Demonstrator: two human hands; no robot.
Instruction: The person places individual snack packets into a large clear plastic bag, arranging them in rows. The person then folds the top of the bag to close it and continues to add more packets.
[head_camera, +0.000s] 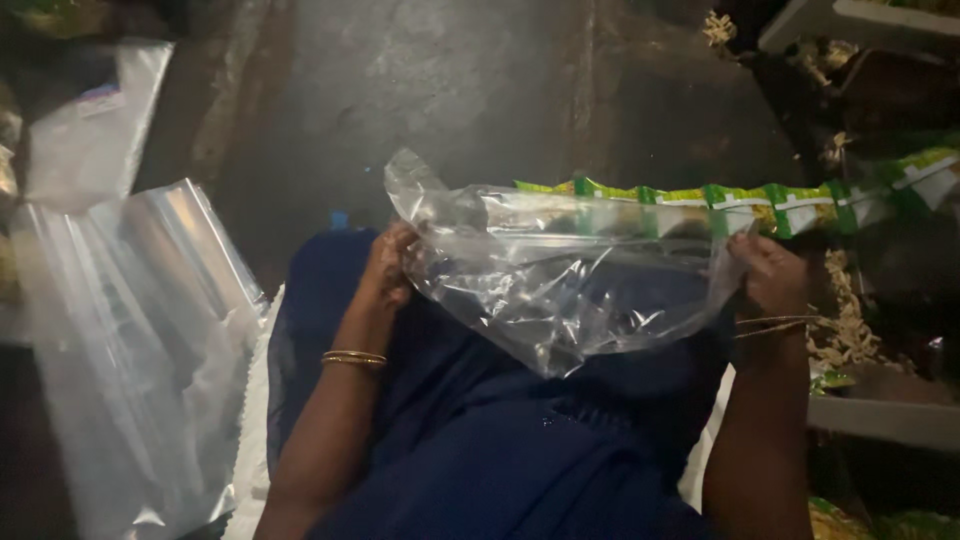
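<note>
A clear plastic bag is stretched between both hands above my lap, which is covered in dark blue cloth. My left hand grips the bag's left edge. At the right edge, my right hand pinches the bag. Behind the bag's upper rim runs a strip of joined green and white sachets, stretching off to the right; part of it shows through the plastic. Thin bangles sit on both wrists.
A pile of clear plastic bags lies at my left, with another bag above it. Dark ground lies ahead. Pale snack pieces and trays are at the right.
</note>
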